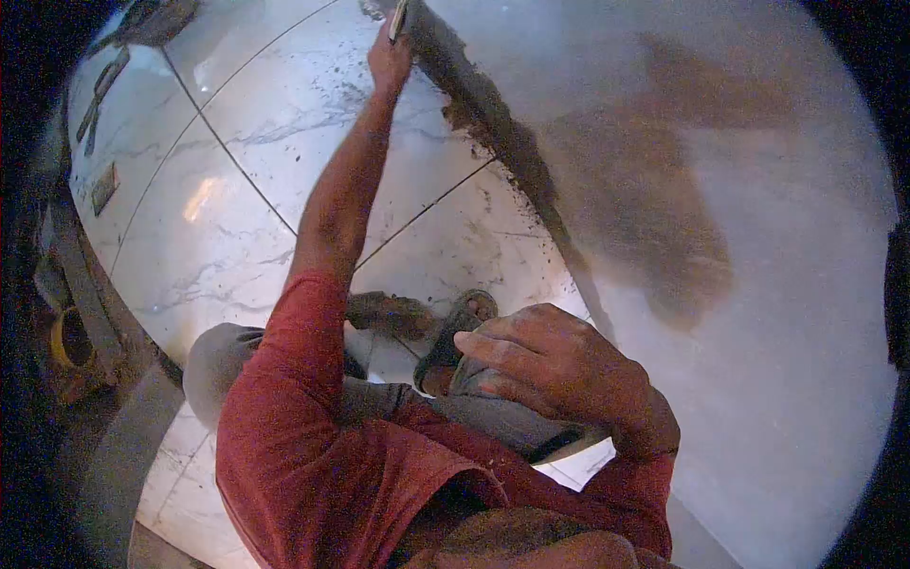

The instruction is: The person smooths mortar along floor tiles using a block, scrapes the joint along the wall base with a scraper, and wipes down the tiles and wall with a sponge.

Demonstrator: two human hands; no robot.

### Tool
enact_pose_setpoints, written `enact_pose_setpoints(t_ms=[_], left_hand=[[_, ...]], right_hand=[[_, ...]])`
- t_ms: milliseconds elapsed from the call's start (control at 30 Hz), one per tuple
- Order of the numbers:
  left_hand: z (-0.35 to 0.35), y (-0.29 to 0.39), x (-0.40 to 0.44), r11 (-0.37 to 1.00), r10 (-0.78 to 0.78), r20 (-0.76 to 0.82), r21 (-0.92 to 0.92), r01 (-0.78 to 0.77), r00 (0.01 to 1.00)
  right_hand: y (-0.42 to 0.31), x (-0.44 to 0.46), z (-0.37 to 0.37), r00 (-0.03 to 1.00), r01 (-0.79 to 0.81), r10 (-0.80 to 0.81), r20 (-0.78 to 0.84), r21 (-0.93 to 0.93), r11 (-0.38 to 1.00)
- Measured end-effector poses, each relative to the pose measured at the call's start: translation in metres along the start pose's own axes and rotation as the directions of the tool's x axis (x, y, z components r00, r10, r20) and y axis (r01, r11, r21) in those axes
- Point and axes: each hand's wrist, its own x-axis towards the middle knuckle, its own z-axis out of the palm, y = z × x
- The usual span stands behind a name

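Pale tool (pixel 399 17), narrow and cut off by the top edge of the view, sits in the left hand (pixel 390 64), whose fingers are closed around it at the end of an outstretched arm. Just beside that hand runs a dark, crumbly strip (pixel 479 90) of mortar-like material, along the line where the marbled tile floor (pixel 246 123) meets a smooth pale surface (pixel 777 379). A broad brown patch (pixel 654 190) stains that surface, and dark crumbs lie scattered on the tiles near the strip. The right hand (pixel 555 360) rests over the bent right knee, loosely curled, with nothing visible in its grasp. Just beyond it shows a sandalled foot (pixel 460 332). Toward the left rim, well apart from both hands, lie a long dark object (pixel 102 100) and a small reddish-brown block (pixel 105 190).
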Motion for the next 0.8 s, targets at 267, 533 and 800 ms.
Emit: enact_pose_setpoints(t_ms=[267, 533, 800], left_hand=[[0.050, -0.002, -0.113, 0.974, 0.226, 0.230, -0.035, -0.224, 0.947], [0.058, 0.085, -0.304, 0.972, -0.042, 0.436, -0.188, 0.137, 0.899], [0.013, 0.131, -0.303, 0.911, -0.083, 0.676, -0.246, 0.331, 0.732]], right_hand=[[0.009, -0.014, 0.002, 0.998, 0.045, -0.045, -0.040, 0.001, 0.999], [0.013, -0.006, 0.000, 0.995, 0.091, -0.090, -0.032, 0.037, 0.995], [0.005, 0.002, -0.006, 0.996, 0.086, -0.084, -0.022, 0.084, 0.993]])
